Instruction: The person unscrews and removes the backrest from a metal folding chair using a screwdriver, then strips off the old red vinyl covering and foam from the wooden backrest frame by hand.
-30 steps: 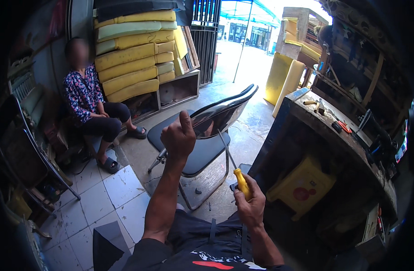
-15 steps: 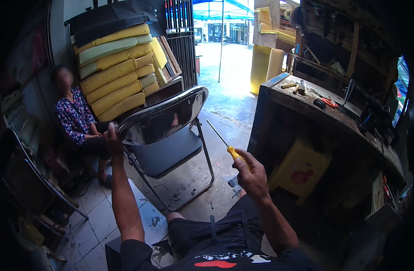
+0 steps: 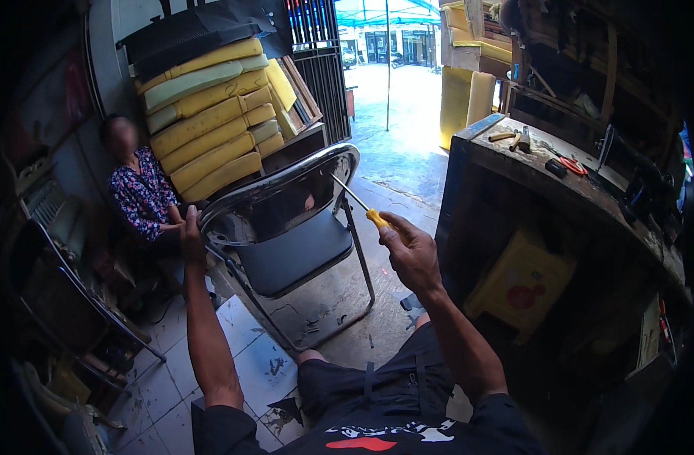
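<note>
The chrome backrest of a folding chair [image 3: 286,227] was gripped by the left hand [image 3: 191,231]; a yellow-handled screwdriver [image 3: 366,209] was held closed in the right hand [image 3: 411,254].

Daylight flooded in from the street beyond the folding chair [image 3: 286,227], glaring white on the pavement and its chrome back, while the workbench [image 3: 559,189] beside it lay dim, edges bent and vignetted black.

Both forearms are bare to the black short sleeves. The black shirt [image 3: 392,436] carries a red and white print, at six o'clock, above black shorts [image 3: 377,379].
</note>
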`<state>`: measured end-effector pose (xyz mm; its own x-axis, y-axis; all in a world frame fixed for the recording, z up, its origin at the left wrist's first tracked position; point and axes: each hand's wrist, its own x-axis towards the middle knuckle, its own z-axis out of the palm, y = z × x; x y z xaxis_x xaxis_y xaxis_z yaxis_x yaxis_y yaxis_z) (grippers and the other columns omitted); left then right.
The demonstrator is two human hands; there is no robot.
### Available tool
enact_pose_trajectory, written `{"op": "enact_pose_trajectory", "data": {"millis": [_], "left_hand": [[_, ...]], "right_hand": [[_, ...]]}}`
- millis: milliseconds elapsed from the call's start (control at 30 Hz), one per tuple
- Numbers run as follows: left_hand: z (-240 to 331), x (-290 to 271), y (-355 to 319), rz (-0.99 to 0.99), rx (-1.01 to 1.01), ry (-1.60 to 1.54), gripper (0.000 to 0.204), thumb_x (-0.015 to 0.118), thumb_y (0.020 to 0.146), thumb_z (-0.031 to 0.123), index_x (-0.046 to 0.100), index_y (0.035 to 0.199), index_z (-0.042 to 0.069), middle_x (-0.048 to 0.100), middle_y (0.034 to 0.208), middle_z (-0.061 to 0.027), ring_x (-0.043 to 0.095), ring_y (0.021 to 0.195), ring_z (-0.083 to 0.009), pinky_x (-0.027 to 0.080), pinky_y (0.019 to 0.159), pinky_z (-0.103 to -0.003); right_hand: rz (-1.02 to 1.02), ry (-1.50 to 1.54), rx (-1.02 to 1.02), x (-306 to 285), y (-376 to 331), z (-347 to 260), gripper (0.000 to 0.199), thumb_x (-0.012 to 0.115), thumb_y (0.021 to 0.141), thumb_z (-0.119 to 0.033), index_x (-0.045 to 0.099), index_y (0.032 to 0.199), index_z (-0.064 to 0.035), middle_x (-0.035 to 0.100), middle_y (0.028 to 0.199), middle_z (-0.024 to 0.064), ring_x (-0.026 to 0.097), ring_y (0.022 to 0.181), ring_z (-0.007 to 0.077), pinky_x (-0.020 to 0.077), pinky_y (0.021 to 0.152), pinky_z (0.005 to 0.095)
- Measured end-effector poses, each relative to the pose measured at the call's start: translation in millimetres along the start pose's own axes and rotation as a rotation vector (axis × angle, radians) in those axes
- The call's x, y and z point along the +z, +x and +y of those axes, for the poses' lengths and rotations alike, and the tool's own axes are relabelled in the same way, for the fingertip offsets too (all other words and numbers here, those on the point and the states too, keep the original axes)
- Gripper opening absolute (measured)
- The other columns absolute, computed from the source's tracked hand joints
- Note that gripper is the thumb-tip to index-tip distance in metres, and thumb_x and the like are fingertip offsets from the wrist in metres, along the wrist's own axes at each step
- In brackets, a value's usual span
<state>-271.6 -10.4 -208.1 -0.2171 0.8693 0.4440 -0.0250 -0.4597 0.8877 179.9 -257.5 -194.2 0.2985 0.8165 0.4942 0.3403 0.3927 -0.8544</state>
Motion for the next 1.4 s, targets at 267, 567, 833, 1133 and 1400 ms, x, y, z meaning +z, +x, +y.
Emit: {"op": "enact_pose_trajectory", "data": {"millis": [267, 567, 833, 1133, 1400], "left_hand": [[144.3, 121.1, -73.5, -0.086, 0.19, 0.92, 0.066, 0.032, 0.108, 0.057, 0.076, 0.109, 0.008, 0.075, 0.098, -0.0202, 0.069, 0.107, -0.038, 0.045, 0.105, -0.046], [184.6, 274.4, -52.4, -0.683, 0.194, 1.169, 0.068, 0.04, 0.103, 0.064, 0.076, 0.104, 0.006, 0.071, 0.108, -0.0244, 0.067, 0.112, -0.0418, 0.049, 0.097, -0.049], [185.3, 277.9, -67.0, -0.621, 0.143, 1.285, 0.066, 0.039, 0.105, 0.06, 0.075, 0.111, 0.006, 0.071, 0.116, -0.0237, 0.065, 0.117, -0.041, 0.048, 0.101, -0.053], [173.7, 269.8, -49.0, -0.669, 0.191, 1.274, 0.053, 0.041, 0.107, 0.049, 0.076, 0.109, 0.009, 0.073, 0.103, -0.0203, 0.068, 0.104, -0.0393, 0.05, 0.091, -0.051], [168.5, 269.4, -46.3, -0.671, 0.26, 1.232, 0.051, 0.042, 0.106, 0.046, 0.075, 0.106, 0.007, 0.072, 0.097, -0.021, 0.069, 0.098, -0.0385, 0.05, 0.087, -0.05]], "right_hand": [[-0.023, 0.028, 0.108, 1.2, 4.4, 4.9, 0.039, 0.063, 0.101, -0.026, 0.068, 0.133, -0.0032, 0.076, 0.112, 0.0187, 0.072, 0.099, 0.0194, 0.0543, 0.091, 0.0319], [0.009, 0.034, 0.182, -6.7, 8.8, -17.8, 0.04, 0.064, 0.101, -0.028, 0.069, 0.133, -0.0058, 0.072, 0.084, 0.007, 0.062, 0.075, 0.0084, 0.0497, 0.069, 0.0251], [0.006, 0.043, 0.197, -3.6, 7.2, -5.6, 0.037, 0.064, 0.1, -0.027, 0.071, 0.131, -0.0078, 0.072, 0.083, 0.0047, 0.06, 0.072, 0.0063, 0.0488, 0.067, 0.0246], [-0.003, 0.081, 0.226, -1.3, 9.6, -8.8, 0.038, 0.064, 0.101, -0.026, 0.069, 0.133, -0.0062, 0.072, 0.083, 0.005, 0.061, 0.072, 0.0075, 0.0491, 0.067, 0.0242], [-0.141, 0.341, 0.415, -9.7, 20.0, -18.4, 0.04, 0.062, 0.102, -0.025, 0.067, 0.132, 0.0011, 0.069, 0.082, 0.0054, 0.06, 0.063, 0.0109, 0.0514, 0.06, 0.0268]]}}
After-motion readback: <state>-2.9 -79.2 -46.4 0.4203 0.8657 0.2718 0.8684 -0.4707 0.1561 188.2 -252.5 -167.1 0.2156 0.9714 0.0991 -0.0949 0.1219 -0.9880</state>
